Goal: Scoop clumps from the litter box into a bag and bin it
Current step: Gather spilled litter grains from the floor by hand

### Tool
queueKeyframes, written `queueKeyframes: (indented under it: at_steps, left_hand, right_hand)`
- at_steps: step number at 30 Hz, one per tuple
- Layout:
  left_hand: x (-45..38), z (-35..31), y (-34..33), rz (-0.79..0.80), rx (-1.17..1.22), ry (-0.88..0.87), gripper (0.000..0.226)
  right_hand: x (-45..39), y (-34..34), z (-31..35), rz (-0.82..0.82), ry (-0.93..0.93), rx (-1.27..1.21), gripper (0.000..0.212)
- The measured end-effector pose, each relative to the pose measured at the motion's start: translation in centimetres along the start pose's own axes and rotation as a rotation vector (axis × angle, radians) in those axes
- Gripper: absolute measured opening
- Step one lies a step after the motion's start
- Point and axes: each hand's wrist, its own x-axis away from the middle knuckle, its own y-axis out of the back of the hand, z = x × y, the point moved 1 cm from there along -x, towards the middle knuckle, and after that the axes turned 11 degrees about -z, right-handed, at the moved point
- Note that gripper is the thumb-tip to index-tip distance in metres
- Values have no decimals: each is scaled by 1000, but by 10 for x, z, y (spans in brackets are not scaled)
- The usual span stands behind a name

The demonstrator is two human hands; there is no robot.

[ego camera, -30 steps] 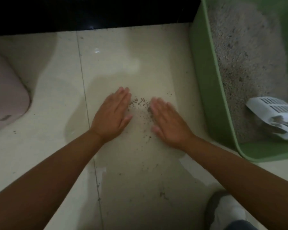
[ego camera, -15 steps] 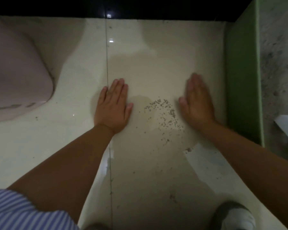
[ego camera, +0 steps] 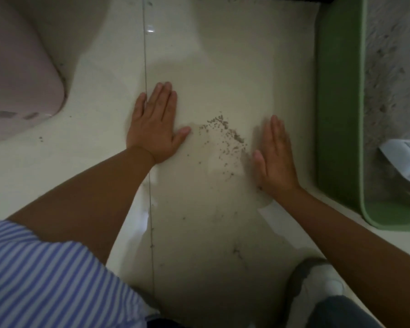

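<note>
Grey grit (ego camera: 225, 136) lies in a loose streak on the pale floor (ego camera: 223, 55), between the two hands. A second ago the hands sat close together with the grains bunched at their fingertips; since then they have drawn apart, and the grains now trail in a thin diagonal line with stray specks below it. The left hand (ego camera: 155, 121) is flat on the tile, fingers straight and held together, thumb out toward the grit. The right hand (ego camera: 275, 157) stands on its edge just right of the streak, fingers straight and pressed together, holding nothing. My reading is that this is a side job: spilled litter being swept into a heap by hand, so the hands look set for another inward sweep, and the bagging seems some way off.

Just right of the right hand stands the green box (ego camera: 336, 110), its litter (ego camera: 393, 67) rough and pitted, with the white scoop (ego camera: 402, 157) lying inside at the near end. No bag or bin can be made out. The glossy tile shows a grout line (ego camera: 147, 55) past the left hand, and a pink tub (ego camera: 17, 86) sits at far left. A striped sleeve (ego camera: 45, 275) and a shoe (ego camera: 317, 282) fill the lower corners.
</note>
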Motion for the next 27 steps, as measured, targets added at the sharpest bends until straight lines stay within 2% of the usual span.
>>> queueKeyframes:
  at_steps: [5,9,13,15,17,20,23,27]
  left_hand:
    - [-4,-1,9,59,-15,-180,105]
    - [-18,-40,6,93,25,-400,103]
    - [-18,-62,-4,97,-63,-487,100]
    - [-10,-68,-3,125,-91,-559,95]
    - [0,-75,-7,192,-142,-620,81]
    - [16,-86,-12,231,-120,-643,74]
    - [26,-80,-10,55,90,-593,83]
    - [47,-45,-14,-70,68,-452,74]
  right_hand:
    - [29,6,-21,-62,-169,-56,81]
    - [50,10,-37,42,-159,22,85]
    - [59,11,-44,47,-151,24,85]
    - [64,11,-46,37,-178,29,85]
    - [69,10,-47,38,-193,63,86]
    - [74,7,-44,20,-189,124,86]
    - [70,0,-25,-11,-225,139,88]
    - [55,-17,12,-24,-194,92,88]
